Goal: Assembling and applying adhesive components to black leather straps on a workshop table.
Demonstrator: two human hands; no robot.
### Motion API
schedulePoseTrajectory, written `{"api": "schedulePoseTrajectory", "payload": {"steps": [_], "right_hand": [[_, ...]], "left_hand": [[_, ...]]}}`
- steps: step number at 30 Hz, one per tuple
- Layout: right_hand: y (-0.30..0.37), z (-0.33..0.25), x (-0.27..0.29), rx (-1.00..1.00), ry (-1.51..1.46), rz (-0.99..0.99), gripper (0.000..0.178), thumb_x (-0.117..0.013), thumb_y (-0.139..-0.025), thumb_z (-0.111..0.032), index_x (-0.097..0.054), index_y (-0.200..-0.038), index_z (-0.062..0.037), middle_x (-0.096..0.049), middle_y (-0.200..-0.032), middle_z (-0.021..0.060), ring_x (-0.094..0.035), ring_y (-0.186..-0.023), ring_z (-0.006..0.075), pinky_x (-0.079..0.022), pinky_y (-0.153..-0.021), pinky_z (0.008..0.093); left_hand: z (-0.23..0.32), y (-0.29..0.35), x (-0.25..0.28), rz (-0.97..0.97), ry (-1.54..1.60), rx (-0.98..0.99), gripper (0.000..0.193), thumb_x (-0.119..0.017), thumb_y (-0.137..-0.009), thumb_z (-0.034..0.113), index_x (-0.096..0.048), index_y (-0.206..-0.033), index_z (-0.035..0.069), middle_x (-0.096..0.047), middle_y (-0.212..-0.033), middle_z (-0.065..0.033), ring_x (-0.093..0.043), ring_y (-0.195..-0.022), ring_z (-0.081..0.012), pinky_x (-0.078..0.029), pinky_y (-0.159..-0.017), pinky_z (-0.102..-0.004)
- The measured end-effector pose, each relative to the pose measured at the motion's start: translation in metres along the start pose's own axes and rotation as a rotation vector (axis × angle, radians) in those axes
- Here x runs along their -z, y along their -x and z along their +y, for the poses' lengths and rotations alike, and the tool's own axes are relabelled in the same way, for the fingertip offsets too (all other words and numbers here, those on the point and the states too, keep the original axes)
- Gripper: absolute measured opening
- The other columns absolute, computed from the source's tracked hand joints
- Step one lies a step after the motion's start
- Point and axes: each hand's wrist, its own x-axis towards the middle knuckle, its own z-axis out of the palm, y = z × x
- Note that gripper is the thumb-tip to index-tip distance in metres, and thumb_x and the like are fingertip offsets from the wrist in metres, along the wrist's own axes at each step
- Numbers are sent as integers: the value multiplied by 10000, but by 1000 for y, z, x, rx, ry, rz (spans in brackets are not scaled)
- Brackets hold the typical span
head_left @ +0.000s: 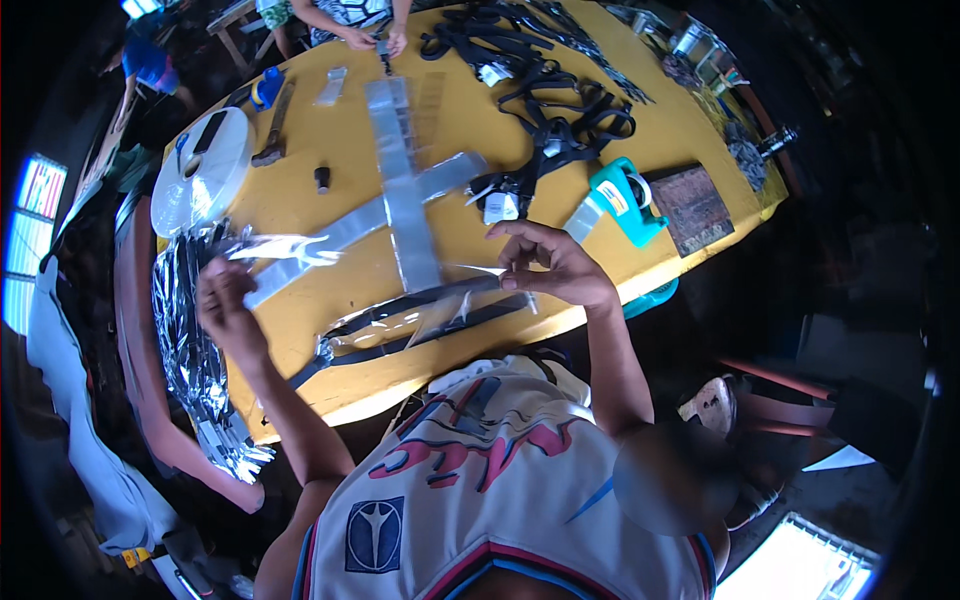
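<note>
Currently bagging: left hand (225, 300) and right hand (555, 268), grips pinched shut, stretch a clear plastic sleeve (420, 310) over the black strap (400, 335) at the yellow table (330, 215)'s near edge. Next, likely sealing.

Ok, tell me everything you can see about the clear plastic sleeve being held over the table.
The clear plastic sleeve is thin, glossy and crinkled, stretched slightly above the yellow table. The left hand grips its left end and the right hand pinches its right end. Beneath it lies a dark strap in similar wrapping.
</note>
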Motion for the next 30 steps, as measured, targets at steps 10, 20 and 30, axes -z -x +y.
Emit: {"api": "schedulePoseTrajectory", "payload": {"steps": [10,20,30], "right_hand": [[73,27,109,-184,-49,119,471,-766,-822,12,-592,-1256,-35,-640,-880,18,-609,-829,91,-477,-788,257],[136,76,191,-375,-181,79,484,-759,-801,19,-572,-1247,0,-669,-894,61,-659,-859,136,-540,-802,274],[117,75,172,-320,-188,87,379,-760,-824,-10,-612,-1168,51,-746,-857,116,-707,-798,140,-557,-803,268]], "left_hand": [[17,39,85,276,-452,43,296,-567,-1026,316,-647,-905,58,-615,-769,5,-522,-636,-49,-397,-564,-212],[88,195,104,487,-1059,79,337,-563,-1020,279,-641,-872,-13,-628,-704,-65,-559,-586,-121,-453,-542,-291],[116,364,87,746,-1228,719,404,-562,-981,348,-641,-778,8,-658,-687,-107,-624,-562,-209,-482,-556,-366]]}}
